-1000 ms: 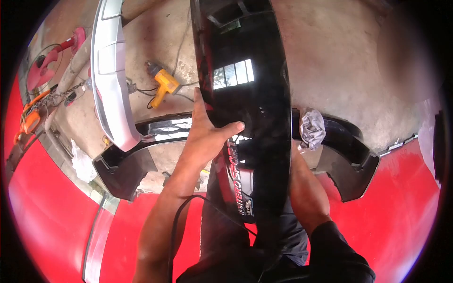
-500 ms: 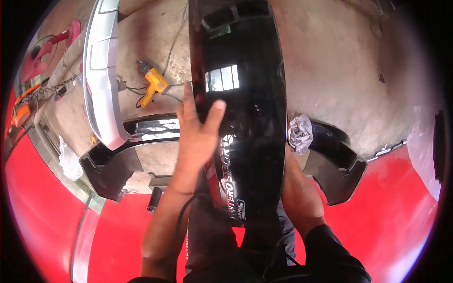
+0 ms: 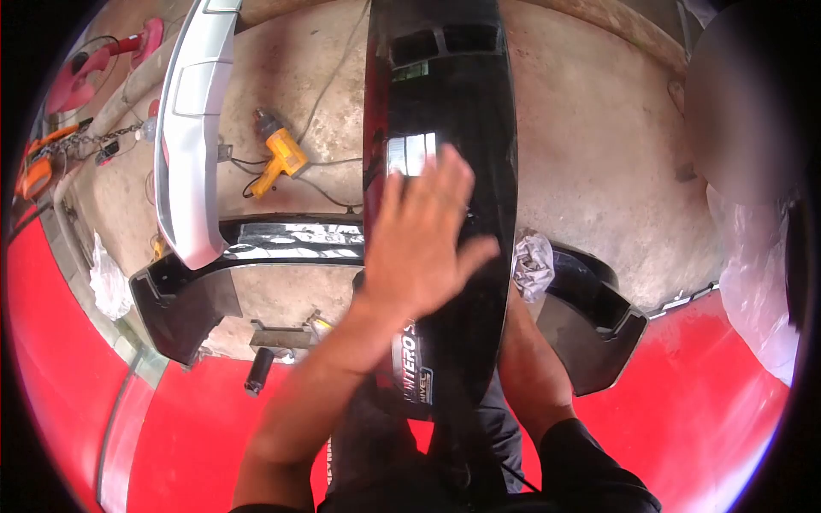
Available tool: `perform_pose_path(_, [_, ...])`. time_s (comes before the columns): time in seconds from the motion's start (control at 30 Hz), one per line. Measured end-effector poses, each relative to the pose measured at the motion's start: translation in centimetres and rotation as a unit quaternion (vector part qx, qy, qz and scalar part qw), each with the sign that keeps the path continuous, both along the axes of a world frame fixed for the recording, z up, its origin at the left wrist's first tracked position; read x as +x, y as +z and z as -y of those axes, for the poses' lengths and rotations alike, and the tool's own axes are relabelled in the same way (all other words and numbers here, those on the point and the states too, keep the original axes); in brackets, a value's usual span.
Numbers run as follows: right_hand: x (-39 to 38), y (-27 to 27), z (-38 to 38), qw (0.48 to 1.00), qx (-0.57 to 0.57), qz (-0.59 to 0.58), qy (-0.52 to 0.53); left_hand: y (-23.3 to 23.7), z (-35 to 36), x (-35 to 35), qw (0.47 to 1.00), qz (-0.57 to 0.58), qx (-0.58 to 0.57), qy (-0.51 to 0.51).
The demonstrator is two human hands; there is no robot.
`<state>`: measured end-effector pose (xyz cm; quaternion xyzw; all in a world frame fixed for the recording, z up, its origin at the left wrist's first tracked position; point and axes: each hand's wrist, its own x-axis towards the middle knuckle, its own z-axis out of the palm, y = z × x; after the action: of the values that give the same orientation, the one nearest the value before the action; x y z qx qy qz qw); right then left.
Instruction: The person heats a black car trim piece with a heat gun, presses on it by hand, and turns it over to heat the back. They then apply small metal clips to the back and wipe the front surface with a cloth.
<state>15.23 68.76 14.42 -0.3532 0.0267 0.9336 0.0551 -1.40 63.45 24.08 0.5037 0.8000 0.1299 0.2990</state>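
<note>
A long glossy black panel (image 3: 449, 111) with white lettering near its lower end runs up the middle of the view. My left hand (image 3: 423, 235) is over its surface, fingers spread, slightly blurred, with nothing in it. At the panel's right edge is my right hand (image 3: 516, 295), mostly hidden behind the panel. Beside it a crumpled grey cloth or plastic wad (image 3: 532, 267) shows; the fingers there cannot be made out.
A silver trim piece (image 3: 198, 94) stands at left. A yellow corded heat gun (image 3: 280, 158) lies on the concrete floor. Behind the panel is a curved black bumper part (image 3: 603, 286). Clear plastic sheeting (image 3: 753, 274) hangs at right. A black cylinder (image 3: 259, 370) sits lower left.
My left hand has moved right and slightly up, from the panel's left edge to over its middle. The view has shifted a little. My right hand stays by the wad at the right edge.
</note>
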Motion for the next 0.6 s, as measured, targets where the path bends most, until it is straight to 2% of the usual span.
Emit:
perform_pose_path(0.1, [0.3,-0.5,0.0,1.000,0.000,-0.002,-0.003,-4.0,-1.7,-3.2,0.996,-0.047,0.031,0.073])
perform_pose_path(0.13, [0.3,-0.6,0.0,1.000,0.000,-0.002,-0.004,-3.4,-1.6,-2.8,0.997,-0.045,0.029,0.061])
perform_pose_path(0.2, [0.2,-0.6,0.1,1.000,-0.001,-0.004,-0.006,-0.8,-0.8,-0.7,0.999,-0.030,0.009,0.015])
perform_pose_path(0.3, [0.0,-0.4,0.2,1.000,-0.007,-0.009,-0.009,2.1,2.7,5.0,0.990,0.085,0.018,-0.108])
perform_pose_path(0.37, [-0.3,-0.5,0.1,1.000,-0.008,-0.015,-0.009,3.2,4.4,7.4,0.984,0.091,0.035,-0.150])
perform_pose_path(0.43, [-0.4,-0.6,0.2,1.000,-0.010,-0.018,-0.010,2.4,4.3,6.5,0.981,0.095,0.022,-0.171])
perform_pose_path(0.53, [-0.4,-1.0,0.4,1.000,-0.012,-0.021,-0.011,0.2,0.6,0.6,0.997,0.005,-0.016,-0.081])
perform_pose_path(0.6, [-0.3,-1.4,0.4,1.000,-0.015,-0.024,-0.010,-2.9,-1.1,-3.4,0.998,-0.048,-0.034,0.008])
